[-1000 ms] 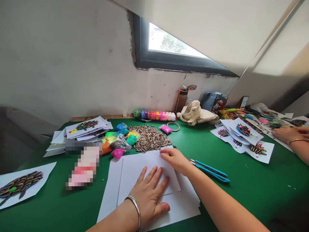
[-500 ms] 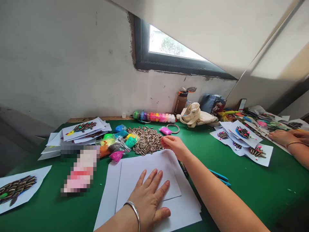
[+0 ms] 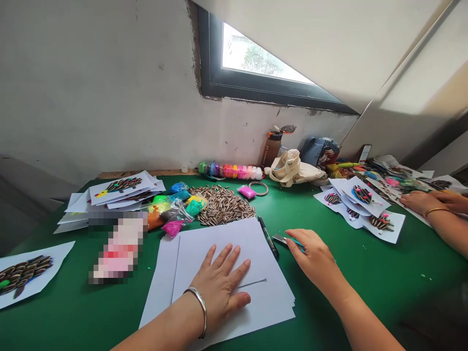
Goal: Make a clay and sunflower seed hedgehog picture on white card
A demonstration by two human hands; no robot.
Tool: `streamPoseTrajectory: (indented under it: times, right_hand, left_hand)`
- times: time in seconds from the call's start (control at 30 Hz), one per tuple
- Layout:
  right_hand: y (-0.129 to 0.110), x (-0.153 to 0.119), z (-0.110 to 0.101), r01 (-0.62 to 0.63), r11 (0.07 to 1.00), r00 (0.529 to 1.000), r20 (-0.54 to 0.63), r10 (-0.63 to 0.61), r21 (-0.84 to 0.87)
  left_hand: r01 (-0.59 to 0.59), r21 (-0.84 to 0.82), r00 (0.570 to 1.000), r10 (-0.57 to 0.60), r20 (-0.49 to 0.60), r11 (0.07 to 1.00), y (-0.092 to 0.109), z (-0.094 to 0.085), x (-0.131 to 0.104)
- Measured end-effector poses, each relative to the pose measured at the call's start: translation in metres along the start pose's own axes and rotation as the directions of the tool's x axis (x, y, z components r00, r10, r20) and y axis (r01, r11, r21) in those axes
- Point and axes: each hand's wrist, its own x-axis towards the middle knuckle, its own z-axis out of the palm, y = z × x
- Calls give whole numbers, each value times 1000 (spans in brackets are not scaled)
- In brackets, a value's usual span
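Note:
My left hand [image 3: 223, 282] lies open on a sheet of white paper [image 3: 199, 256], fingers spread, pressing it against larger white sheets below. A silver bangle circles that wrist. To the right of the paper, my right hand [image 3: 310, 251] is closed around blue-handled scissors [image 3: 280, 239]; their grey metal end sticks out to the left, and most of the handles are covered by the hand. A black pen [image 3: 268, 236] lies between the scissors and the paper edge. Beyond the paper is a pile of striped sunflower seeds [image 3: 224, 207].
Bags of coloured clay [image 3: 173, 226] lie left of the seeds. Paper sheets with seed pictures [image 3: 122, 187] are stacked at left, others [image 3: 369, 195] at right. A bottle [image 3: 271, 148] and cloth bag [image 3: 296, 170] stand by the wall. Another person's hands [image 3: 420, 202] rest at far right.
My right hand has come away from the seed pile, moving right and toward me, and has taken hold of the scissors. My left hand stays spread on the paper. The view has shifted slightly.

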Motion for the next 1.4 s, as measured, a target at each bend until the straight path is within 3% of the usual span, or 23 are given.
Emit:
streamPoseTrajectory:
  times: [0.17, 0.3, 0.4, 0.53, 0.67, 1.1, 1.4]
  right_hand:
    - [21, -17, 5, -52, 962, 999, -8, 52, -269]
    - [41, -36, 17, -43, 956, 996, 63, 64, -289]
    - [46, -40, 21, -16, 966, 1000, 15, 21, -258]
    - [32, -43, 15, 128, 978, 991, -25, -134, -163]
    - [12, -53, 9, 263, 961, 963, 85, -256, -86]
    - [7, -57, 11, 162, 982, 983, 102, -153, -94]
    - [-2, -48, 9, 190, 972, 979, 103, -177, -138]
  left_hand:
    - [20, 48, 1000, -19, -20, 999, -2, 3, 4]
    - [26, 67, 999, -24, -35, 997, -5, 5, 7]
    - [50, 64, 997, -47, -54, 997, -7, 8, 9]
    - [63, 71, 995, -57, -81, 995, -9, 12, 10]
    - [63, 78, 994, -55, -98, 995, -8, 13, 11]
    - [54, 93, 991, -42, -130, 994, -12, 17, 11]
    - [48, 92, 988, -34, -150, 995, -13, 20, 11]
